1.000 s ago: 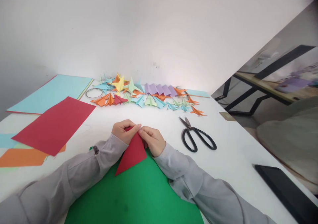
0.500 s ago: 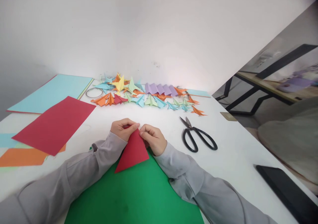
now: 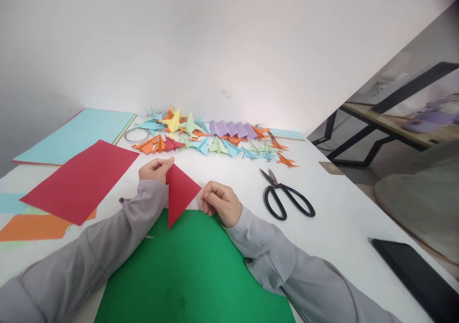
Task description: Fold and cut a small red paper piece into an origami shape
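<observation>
Head view: the left hand (image 3: 155,171) is holding up a red paper triangle (image 3: 181,194) by its top corner, pinching it between thumb and fingers. The triangle is hanging over the far edge of a green sheet (image 3: 193,270), towards that sheet's far left corner, with one point facing down and another facing the right hand (image 3: 222,202). The paper is probably very light and thin, stiff enough to be staying flat from a single corner, yet easily creased or torn. Its surface is likely giving a dry, fair grip, so a gentle pinch at a corner or along an edge should suit it; squeezing the middle would risk stray creases. How many layers it is carrying cannot be told.

As for pose, the left forearm is reaching in from the lower left, its grey sleeve (image 3: 118,242) crossing the green sheet's left edge, and the wrist is bending so the thumb is lying uppermost. The right hand is hovering just beside the triangle's right corner, fingers curling inward with the thumb close to the index finger; whether it is touching the paper or pinching anything cannot be told. Farther right, scissors (image 3: 276,185) are lying slightly open on the white table (image 3: 337,222), while folded paper shapes (image 3: 218,145) are lining the table's far edge.
</observation>
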The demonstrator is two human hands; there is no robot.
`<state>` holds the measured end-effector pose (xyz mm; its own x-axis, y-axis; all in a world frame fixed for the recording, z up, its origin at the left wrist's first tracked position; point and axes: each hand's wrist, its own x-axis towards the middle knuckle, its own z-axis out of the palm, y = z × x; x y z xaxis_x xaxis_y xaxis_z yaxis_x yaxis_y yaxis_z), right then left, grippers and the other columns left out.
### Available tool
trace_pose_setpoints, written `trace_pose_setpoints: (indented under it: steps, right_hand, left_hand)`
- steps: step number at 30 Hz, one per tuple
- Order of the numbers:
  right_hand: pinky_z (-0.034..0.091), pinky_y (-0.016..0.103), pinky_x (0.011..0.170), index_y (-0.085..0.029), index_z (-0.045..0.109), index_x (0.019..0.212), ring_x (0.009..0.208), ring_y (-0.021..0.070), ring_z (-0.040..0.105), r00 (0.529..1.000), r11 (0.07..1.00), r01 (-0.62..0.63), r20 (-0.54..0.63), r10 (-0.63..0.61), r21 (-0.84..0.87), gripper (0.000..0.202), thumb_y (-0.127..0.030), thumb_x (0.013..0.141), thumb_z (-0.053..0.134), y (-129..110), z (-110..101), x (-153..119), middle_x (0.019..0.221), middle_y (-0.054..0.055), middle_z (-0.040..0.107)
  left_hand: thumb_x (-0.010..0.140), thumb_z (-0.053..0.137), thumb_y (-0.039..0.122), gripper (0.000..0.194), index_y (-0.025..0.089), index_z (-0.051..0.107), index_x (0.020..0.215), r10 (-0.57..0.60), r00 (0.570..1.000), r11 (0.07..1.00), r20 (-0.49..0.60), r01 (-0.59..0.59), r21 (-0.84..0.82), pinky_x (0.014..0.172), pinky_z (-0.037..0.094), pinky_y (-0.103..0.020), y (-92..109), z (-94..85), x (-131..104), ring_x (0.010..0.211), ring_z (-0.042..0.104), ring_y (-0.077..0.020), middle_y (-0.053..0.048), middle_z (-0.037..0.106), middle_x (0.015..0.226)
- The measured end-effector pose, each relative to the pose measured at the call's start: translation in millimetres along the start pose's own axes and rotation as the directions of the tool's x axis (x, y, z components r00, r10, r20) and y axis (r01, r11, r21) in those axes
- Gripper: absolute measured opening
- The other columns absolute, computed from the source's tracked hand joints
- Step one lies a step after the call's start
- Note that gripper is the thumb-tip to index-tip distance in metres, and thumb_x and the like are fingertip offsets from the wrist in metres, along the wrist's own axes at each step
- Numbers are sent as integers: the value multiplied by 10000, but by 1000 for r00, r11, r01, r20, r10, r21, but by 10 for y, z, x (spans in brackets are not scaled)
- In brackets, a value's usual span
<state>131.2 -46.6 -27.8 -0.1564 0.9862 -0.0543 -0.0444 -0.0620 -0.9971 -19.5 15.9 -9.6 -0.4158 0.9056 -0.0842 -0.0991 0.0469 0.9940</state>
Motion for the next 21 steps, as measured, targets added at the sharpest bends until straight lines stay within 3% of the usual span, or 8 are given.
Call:
trace_pose_setpoints:
  steps: [2,5,9,12,15,18,21]
  right_hand:
    - [286,175,334,-186,491,584,315,65,414,999,999,-11,-32,12,32,111,-285,635,490,-7,-4,1,391,-50,538]
    - [284,189,329,-193,484,621,319,77,421,996,997,-24,-85,30,72,204,-382,696,485,-16,-4,11,411,-53,532]
    - [273,196,378,-172,533,637,378,68,394,999,999,33,-18,-34,-28,288,-452,692,579,1,2,21,432,-65,478]
    - [251,198,385,-170,534,623,388,64,367,997,997,66,-32,-67,-44,305,-457,683,613,36,-3,29,431,-68,456]
    - [237,203,352,-178,522,630,342,69,346,997,1000,23,-79,-24,-11,322,-485,694,597,54,-18,33,396,-78,428]
    - [240,194,357,-171,525,603,357,60,346,992,998,56,-114,-53,18,314,-462,674,622,39,-27,26,408,-74,431]
    - [258,182,347,-177,528,650,352,60,368,991,995,23,-130,-11,96,273,-428,659,635,7,-30,18,417,-81,451]
  left_hand:
    - [512,733,306,203,157,596,522,-31,999,999,14,31,-8,341,274,-192,23,-7,-2,343,358,-50,76,453,375]
    - [529,718,293,188,154,592,519,1,993,1000,118,3,-31,341,265,-190,31,12,-100,358,373,-50,65,488,405]
    - [554,716,304,191,142,616,545,66,955,998,289,-62,-21,367,288,-190,3,48,-275,380,382,-49,54,509,426]
    - [486,773,284,244,126,662,637,30,914,999,405,-10,-53,448,375,-200,-30,58,-333,465,473,-74,27,581,507]
    - [378,824,217,425,119,666,760,-8,878,987,479,84,-137,522,430,-218,-68,56,-321,537,525,-96,24,613,573]
    - [373,831,200,504,114,626,826,-55,840,977,539,156,-144,525,446,-227,-97,43,-286,536,542,-102,25,616,577]
    - [398,826,204,554,124,558,876,-116,753,974,648,214,-74,484,451,-233,-101,20,-272,475,537,-104,34,607,525]
